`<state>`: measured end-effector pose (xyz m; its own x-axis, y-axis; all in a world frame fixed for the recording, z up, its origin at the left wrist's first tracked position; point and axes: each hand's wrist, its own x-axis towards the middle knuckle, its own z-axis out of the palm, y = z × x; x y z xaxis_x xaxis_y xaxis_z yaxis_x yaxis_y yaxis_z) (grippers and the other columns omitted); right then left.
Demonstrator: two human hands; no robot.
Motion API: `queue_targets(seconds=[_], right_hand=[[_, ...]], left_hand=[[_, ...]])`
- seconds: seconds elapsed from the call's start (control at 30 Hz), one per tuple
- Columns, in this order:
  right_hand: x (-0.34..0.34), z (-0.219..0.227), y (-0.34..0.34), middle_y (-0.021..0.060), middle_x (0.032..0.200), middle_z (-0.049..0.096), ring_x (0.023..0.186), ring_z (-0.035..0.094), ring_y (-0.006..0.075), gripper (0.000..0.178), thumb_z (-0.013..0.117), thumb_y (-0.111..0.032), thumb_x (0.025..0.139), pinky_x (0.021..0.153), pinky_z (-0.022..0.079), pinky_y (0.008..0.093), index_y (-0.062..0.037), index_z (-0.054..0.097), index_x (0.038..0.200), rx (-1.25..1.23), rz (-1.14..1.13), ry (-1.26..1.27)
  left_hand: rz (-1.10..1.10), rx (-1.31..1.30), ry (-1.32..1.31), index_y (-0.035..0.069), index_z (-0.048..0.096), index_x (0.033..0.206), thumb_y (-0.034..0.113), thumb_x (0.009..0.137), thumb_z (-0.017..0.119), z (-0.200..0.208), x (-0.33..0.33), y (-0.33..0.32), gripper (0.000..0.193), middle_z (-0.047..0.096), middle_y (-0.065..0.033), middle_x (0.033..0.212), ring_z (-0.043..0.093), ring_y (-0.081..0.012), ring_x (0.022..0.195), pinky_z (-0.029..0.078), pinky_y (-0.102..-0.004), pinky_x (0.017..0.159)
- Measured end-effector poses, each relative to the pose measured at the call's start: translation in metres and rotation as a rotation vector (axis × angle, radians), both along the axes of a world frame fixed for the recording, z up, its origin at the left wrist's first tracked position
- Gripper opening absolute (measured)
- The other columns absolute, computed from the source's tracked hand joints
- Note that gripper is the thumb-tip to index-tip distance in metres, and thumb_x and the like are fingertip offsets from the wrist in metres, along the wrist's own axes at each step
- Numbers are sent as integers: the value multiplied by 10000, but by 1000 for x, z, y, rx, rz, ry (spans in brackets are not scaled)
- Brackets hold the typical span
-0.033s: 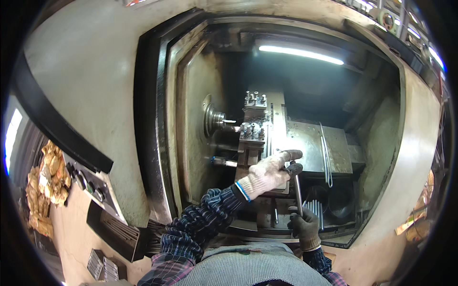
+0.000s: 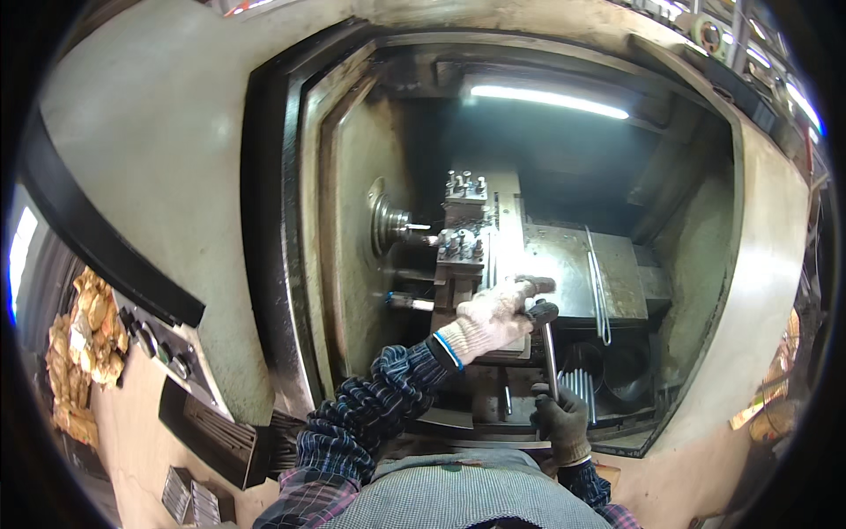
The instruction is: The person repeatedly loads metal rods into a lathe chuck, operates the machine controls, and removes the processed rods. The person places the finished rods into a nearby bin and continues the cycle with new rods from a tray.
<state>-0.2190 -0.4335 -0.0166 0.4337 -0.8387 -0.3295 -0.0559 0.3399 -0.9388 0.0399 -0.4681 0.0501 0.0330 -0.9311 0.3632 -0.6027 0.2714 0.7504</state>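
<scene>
1. A long metal wrench [image 2: 548, 351] is standing nearly upright in the middle of the open machine, its handle running from low down near the person up to its head at the edge of the grey slide block [image 2: 573, 269].
2. The right hand [image 2: 560, 421], in a dark glove, is gripping the lower end of the wrench, fingers wrapped tight around the handle.
3. The left hand [image 2: 493, 316], in a pale knit glove with a blue cuff band, is reaching in over the top of the wrench; its fingers are curling down over the wrench head, thumb lying against the block's edge.
4. Just left of the gloved hand, the tool post [image 2: 460, 242] with its clamping bolts is sitting upright, and beyond it the round chuck [image 2: 385, 225] is poking a short bar out toward the post.
5. Under the post, a smaller shiny rod [image 2: 407, 302] is sticking out of the left wall.
6. Right of the wrench, a bunch of bright metal rods [image 2: 582, 388] is lying in the dark trough, and a thin bent wire [image 2: 599, 286] is resting across the slide block.
7. A strip lamp [image 2: 548, 100] is glowing along the top of the enclosure.
8. Off to the left, outside the door frame, a control panel [image 2: 163, 348] with knobs is slanting down, and a crumpled yellowish heap [image 2: 84, 339] is sitting beside it.
</scene>
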Motion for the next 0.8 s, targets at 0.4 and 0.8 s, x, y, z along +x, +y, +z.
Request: queue_targets(seconds=[0.4, 0.8], right_hand=[[-43, -7, 32, 32, 794, 710, 646, 636, 94, 219, 759, -81, 905, 602, 517, 232, 35, 759, 1091, 137, -291, -71], [-72, -47, 68, 28, 688, 663, 516, 570, 98, 169, 716, -92, 981, 475, 422, 253, 28, 738, 1098, 148, -350, 60]], left_hand=[[737, 637, -1014, 146, 588, 1489, 448, 995, 553, 7, 155, -111, 580, 464, -146, 1615, 322, -427, 1534, 94, -665, 1265], [31, 874, -1178, 205, 748, 1246, 246, 925, 624, -36, 219, -168, 347, 758, -116, 1214, 725, -341, 1127, 573, -457, 973]])
